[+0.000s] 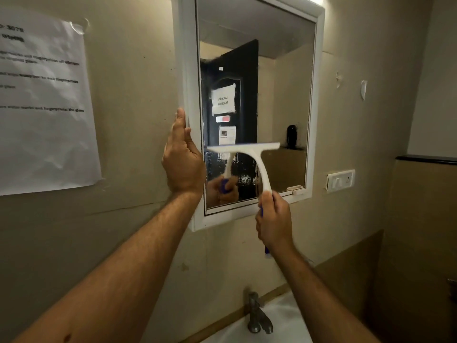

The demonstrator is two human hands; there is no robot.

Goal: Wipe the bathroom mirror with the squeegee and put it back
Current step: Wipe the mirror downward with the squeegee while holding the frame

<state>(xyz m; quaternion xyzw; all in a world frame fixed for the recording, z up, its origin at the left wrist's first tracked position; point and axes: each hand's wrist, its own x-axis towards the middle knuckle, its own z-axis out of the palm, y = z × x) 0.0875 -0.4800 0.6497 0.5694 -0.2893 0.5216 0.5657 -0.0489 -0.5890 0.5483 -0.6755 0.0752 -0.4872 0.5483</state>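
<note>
The right hand is wrapped around the blue grip of the squeegee, with the white stem rising up and leftward from its knuckles to the blade. The blade lies across, its long axis close to level, pressed or nearly pressed to the mirror just above and left of that hand, in the lower part of the glass. Below the blade the glass looks streaked and wet; above it the reflection reads cleaner.

The left hand lies flat with straight fingers against the left edge of the frame, grasping nothing, apparently steadying the cabinet door. It sits just left of the blade's left tip, so it is the nearer hand to the blade, though the right does the work.

The stroke looks likely to run down toward the right hand's wrist, to the bottom rail. The tap stands below both arms.
</note>
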